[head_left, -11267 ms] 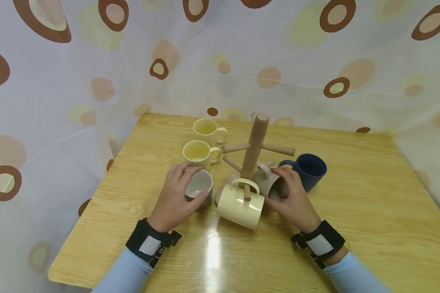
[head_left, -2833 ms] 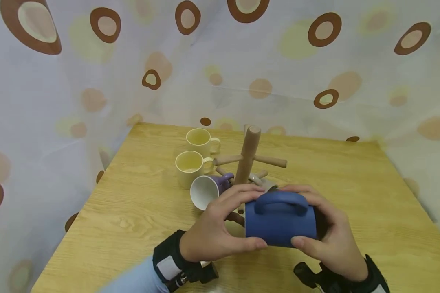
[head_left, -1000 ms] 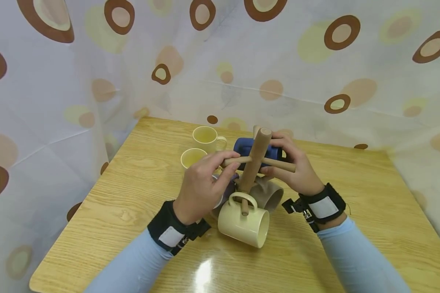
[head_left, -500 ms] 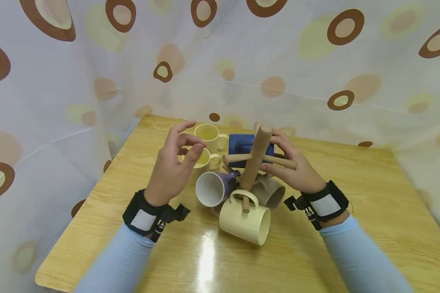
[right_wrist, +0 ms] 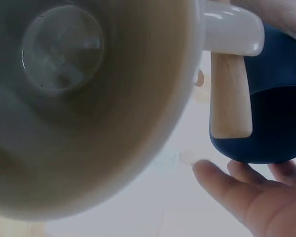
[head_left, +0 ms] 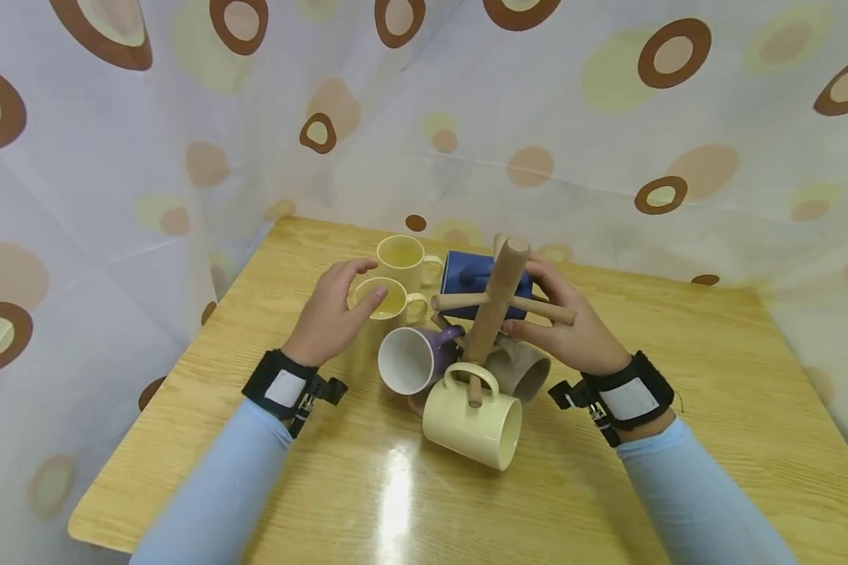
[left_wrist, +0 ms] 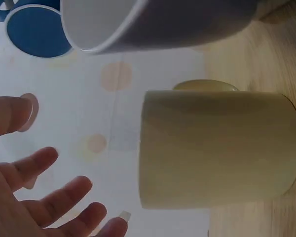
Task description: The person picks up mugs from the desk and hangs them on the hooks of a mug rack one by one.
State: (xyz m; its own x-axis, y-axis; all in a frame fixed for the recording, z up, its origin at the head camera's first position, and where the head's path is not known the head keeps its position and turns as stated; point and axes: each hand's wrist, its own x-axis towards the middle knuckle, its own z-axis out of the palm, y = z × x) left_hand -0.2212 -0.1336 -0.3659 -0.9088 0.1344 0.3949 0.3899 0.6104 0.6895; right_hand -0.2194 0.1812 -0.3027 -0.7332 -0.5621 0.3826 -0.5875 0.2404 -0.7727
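My left hand point(head_left: 332, 314), fingers spread, is beside the nearer of two upright yellow mugs point(left_wrist: 222, 148); the left wrist view has a gap between them. Behind the wooden mug tree point(head_left: 493, 314), my right hand point(head_left: 572, 322) holds a blue mug point(head_left: 459, 282) lying sideways, thumb on one side and fingers on the other. Whether its handle is over a peg cannot be told. On lower pegs hang a purple mug point(head_left: 440, 357) with a white inside, a cream mug point(head_left: 466, 424) and a grey-brown mug point(head_left: 516, 369). The grey-brown one fills much of the right wrist view.
The second yellow mug point(head_left: 404, 263) stands just behind the first. Two upper pegs stick out left and right, the right peg point(head_left: 547, 310) close to my right hand. A wooden table point(head_left: 714, 439) lies beneath, with a spotted curtain point(head_left: 572, 110) behind.
The left hand let go of the upper left peg and moved left to the nearer yellow mug. The right hand stays on the blue mug, which has shifted slightly. Earlier both hands held that mug in front.
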